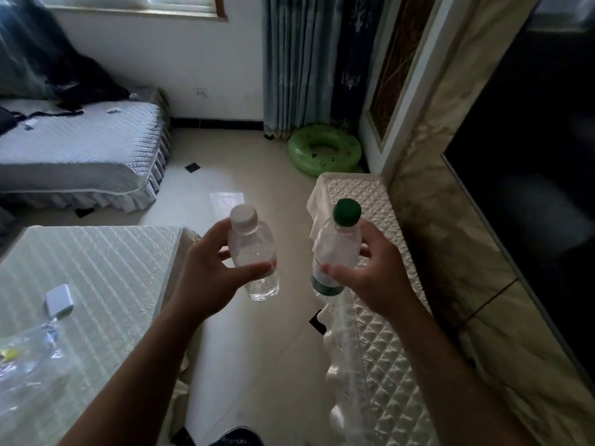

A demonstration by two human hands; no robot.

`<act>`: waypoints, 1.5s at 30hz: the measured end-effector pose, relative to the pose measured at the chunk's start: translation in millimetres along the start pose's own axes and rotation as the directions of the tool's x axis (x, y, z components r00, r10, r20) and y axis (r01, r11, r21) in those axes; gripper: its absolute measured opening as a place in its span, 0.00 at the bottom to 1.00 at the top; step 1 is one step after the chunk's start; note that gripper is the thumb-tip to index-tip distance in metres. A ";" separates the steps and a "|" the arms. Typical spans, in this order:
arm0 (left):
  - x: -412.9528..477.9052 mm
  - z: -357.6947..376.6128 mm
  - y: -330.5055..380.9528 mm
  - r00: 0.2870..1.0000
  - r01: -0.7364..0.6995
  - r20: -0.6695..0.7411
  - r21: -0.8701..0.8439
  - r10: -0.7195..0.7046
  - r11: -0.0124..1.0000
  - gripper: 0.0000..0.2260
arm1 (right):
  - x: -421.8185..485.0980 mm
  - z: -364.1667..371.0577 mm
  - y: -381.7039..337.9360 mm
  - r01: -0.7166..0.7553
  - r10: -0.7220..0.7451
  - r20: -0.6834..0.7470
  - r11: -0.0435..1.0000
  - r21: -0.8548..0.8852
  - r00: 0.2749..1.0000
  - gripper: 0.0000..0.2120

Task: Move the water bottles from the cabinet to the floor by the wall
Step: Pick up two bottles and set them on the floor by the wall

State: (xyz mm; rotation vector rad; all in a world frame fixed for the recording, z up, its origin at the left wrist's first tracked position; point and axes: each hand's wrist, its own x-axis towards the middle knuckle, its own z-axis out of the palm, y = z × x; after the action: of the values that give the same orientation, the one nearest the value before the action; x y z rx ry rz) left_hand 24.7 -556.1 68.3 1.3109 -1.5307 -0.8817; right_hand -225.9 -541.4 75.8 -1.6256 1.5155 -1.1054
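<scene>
My left hand grips a clear water bottle with a white cap, held upright above the tiled floor. My right hand grips a second clear bottle with a green cap and a green label, tilted slightly left. This bottle hangs at the left edge of the low cabinet, which runs along the marble wall on the right under a quilted cover. Both bottles are in the air, side by side, in the aisle between the cabinet and a table.
A table with a ribbed cover stands on the left, with a small white box and a plastic bag on it. Beyond are a bed, a green swim ring, curtains and a dark television.
</scene>
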 end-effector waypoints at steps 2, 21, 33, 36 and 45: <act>21.1 -0.8 -6.5 1.000 0.003 0.004 -0.011 -0.003 1.000 0.31 | 22.8 4.4 1.7 0.002 -0.002 0.003 1.000 -0.001 1.000 0.32; 290.1 -49.2 -88.4 0.998 -0.012 0.062 -0.067 0.016 0.998 0.31 | 281.0 86.3 3.0 -0.044 0.044 -0.025 0.999 0.000 0.999 0.29; 453.5 -38.2 -123.6 0.998 0.009 0.055 -0.023 -0.008 1.000 0.32 | 455.5 98.4 41.0 -0.037 0.037 0.030 0.999 0.009 0.999 0.30; 499.0 -33.2 -132.2 0.999 0.025 0.027 -0.016 -0.025 1.000 0.32 | 511.7 97.2 48.0 -0.012 0.011 0.054 1.000 0.024 0.998 0.31; 625.3 -19.3 -143.1 0.999 0.035 -0.020 0.010 -0.035 0.999 0.32 | 658.3 93.5 61.2 0.004 -0.007 0.151 1.000 0.024 0.989 0.31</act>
State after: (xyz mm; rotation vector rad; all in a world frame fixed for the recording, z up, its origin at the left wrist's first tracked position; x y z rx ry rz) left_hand 75.5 -1195.8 57.0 1.3537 -1.5026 -0.8810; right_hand -184.0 -1207.7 78.3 -1.6591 1.3959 -0.9764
